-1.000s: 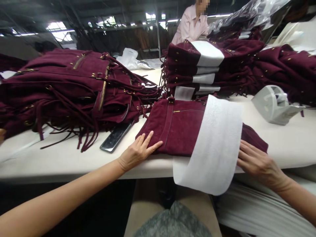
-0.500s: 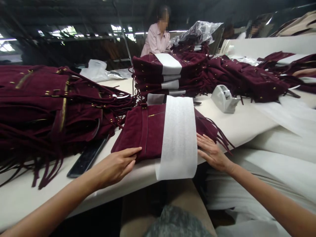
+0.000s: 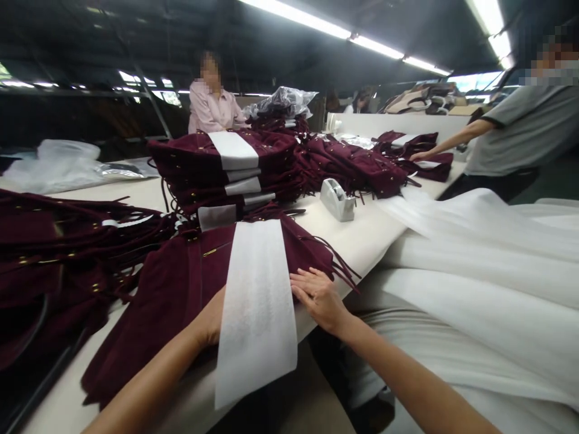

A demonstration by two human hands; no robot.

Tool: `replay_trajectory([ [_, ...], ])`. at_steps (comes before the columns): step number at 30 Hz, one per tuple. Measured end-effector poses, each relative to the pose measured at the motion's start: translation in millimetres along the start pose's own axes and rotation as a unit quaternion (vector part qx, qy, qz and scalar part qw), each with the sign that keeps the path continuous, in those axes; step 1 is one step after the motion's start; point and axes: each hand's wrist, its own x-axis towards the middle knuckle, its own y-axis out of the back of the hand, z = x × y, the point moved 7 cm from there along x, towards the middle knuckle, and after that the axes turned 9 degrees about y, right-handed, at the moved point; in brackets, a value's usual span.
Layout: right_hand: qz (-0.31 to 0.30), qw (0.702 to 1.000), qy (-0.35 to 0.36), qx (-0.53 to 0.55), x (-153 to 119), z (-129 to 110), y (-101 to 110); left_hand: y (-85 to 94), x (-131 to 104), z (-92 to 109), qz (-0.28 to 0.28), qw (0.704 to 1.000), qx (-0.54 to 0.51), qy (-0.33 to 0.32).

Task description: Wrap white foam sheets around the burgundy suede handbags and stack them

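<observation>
A burgundy suede-like bag (image 3: pixel 174 283) with fringe and a small gold zip lies in front of me at the table edge. Across it runs a wide white foam strip (image 3: pixel 260 289), its near end hanging loose past the edge. My left hand (image 3: pixel 213 319) reaches in under the strip from the left, over the bag's near part; its fingers are hidden there. On the other side, my right hand (image 3: pixel 320 299) rests with outstretched fingers on the bag, against the strip's right edge.
Behind the bag stands a stack of banded burgundy bags (image 3: pixel 181 163), with a grey tape dispenser (image 3: pixel 337 204) to its right. More bags (image 3: pixel 40 241) are heaped left. White foam sheeting (image 3: pixel 452 301) bulges at right. Two people, in pink (image 3: pixel 212 108) and grey (image 3: pixel 515 132), stand farther off.
My left hand has slid from the bag's left front to beneath the white strip. The strip's near end hangs straighter. My view has swung right, and the grey-shirted person shows more.
</observation>
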Motion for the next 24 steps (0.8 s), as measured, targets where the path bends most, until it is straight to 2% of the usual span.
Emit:
replay_trajectory([
  [3, 0.074, 0.992, -0.023, -0.096, 22.8, 5.6, 16.3, -16.3, -8.8, -15.6, -0.077, 0.983, -0.158, 0.061],
  [5, 0.113, 0.972, -0.073, -0.191, 40.2, 15.9, 28.0, -24.0, -11.5, -25.8, -0.103, 0.972, -0.186, 0.102],
  [6, 0.104, 0.961, -0.112, -0.229, 48.5, 23.7, 29.6, -26.5, -11.8, -29.9, -0.108, 0.97, -0.186, 0.115],
  [8, 0.034, 0.947, -0.208, -0.243, 60.0, 44.1, 23.1, -29.1, -11.2, -35.2, -0.102, 0.969, -0.18, 0.131],
  [10, -0.033, 0.939, -0.29, -0.181, 63.0, 62.0, 10.9, -29.0, -10.7, -36.1, -0.09, 0.971, -0.175, 0.135],
  [12, -0.051, 0.936, -0.33, -0.115, 64.1, 72.5, 3.7, -26.6, -10.9, -32.7, -0.078, 0.972, -0.179, 0.129],
  [18, -0.027, 0.94, -0.339, 0.041, 73.4, 98.0, 16.3, -9.8, -13.9, -15.1, -0.031, 0.984, -0.149, 0.087],
  [21, -0.051, 0.931, -0.332, 0.142, 72.5, 107.4, 16.8, -7.8, -15.1, -15.2, -0.021, 0.987, -0.133, 0.086],
  [24, -0.059, 0.923, -0.342, 0.168, 65.1, 111.8, 10.0, -10.2, -16.5, -19.4, -0.013, 0.988, -0.132, 0.082],
])
